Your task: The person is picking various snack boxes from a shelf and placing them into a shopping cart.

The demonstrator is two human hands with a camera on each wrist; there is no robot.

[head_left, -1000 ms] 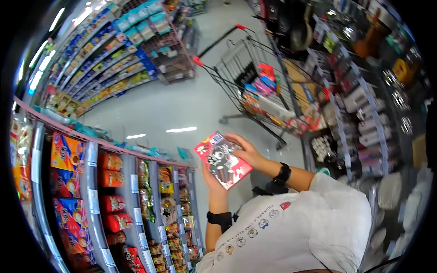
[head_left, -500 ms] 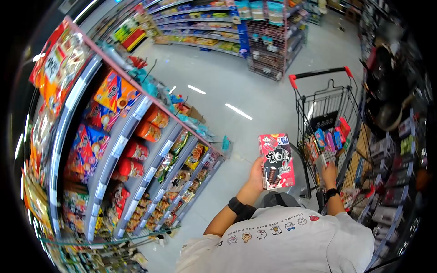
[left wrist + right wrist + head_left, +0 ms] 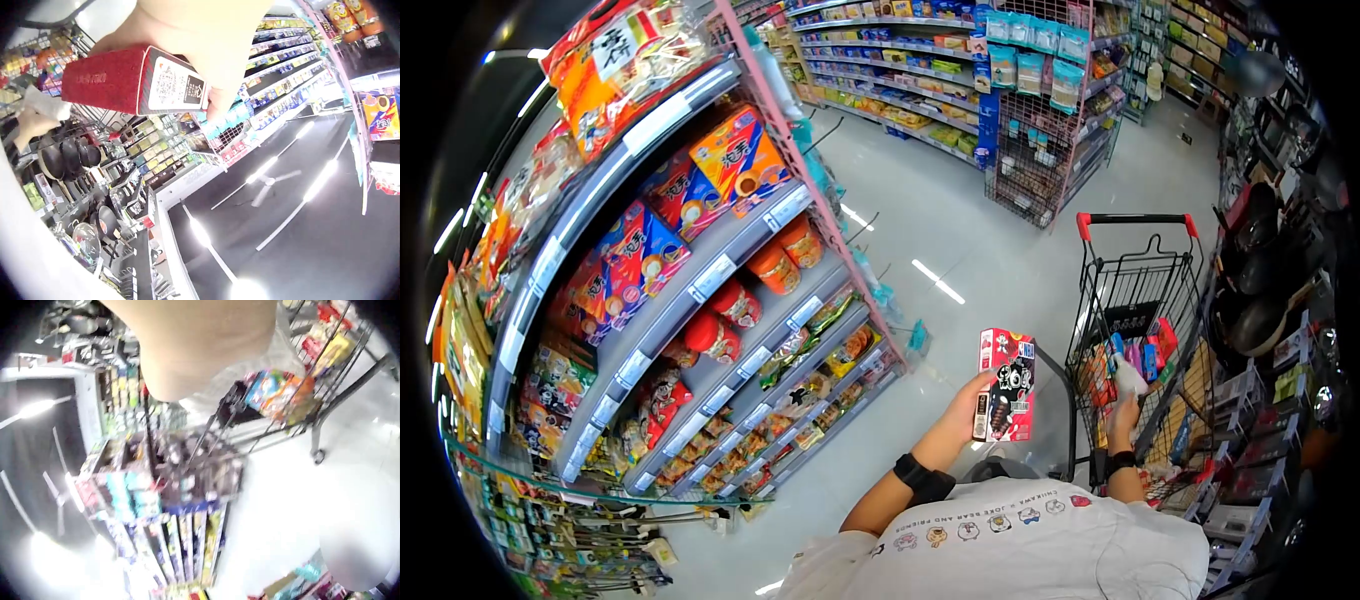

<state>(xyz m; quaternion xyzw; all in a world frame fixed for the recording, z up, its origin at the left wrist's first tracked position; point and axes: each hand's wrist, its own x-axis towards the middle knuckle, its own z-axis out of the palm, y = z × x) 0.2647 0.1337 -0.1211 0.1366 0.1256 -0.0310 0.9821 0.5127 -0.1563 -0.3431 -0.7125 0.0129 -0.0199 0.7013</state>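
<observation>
My left hand (image 3: 962,404) grips a red and pink snack box (image 3: 1018,385) upright by its left side. Its front carries an NBA logo, black-and-white cartoon figures and dark chocolate-coloured sticks. In the left wrist view the fingers wrap over the box (image 3: 103,81), with a printed white label on its end. My right hand (image 3: 1122,418) reaches over the shopping cart (image 3: 1090,300) and holds a whitish pack (image 3: 1131,378) by its lower end. That pack (image 3: 51,103) also shows in the left wrist view; its kind is unclear.
Colourful packages (image 3: 1145,352) lie in the cart's basket. At my left stands a shelf unit (image 3: 710,280) with boxed snacks and red-lidded jars (image 3: 715,335). Pans (image 3: 1260,325) hang along the right. A wire-sided rack (image 3: 1030,165) stands ahead across the tiled floor.
My right hand has left the box, moved right to the cart and now holds the whitish pack. My left hand keeps the box, now upright. The view has turned left.
</observation>
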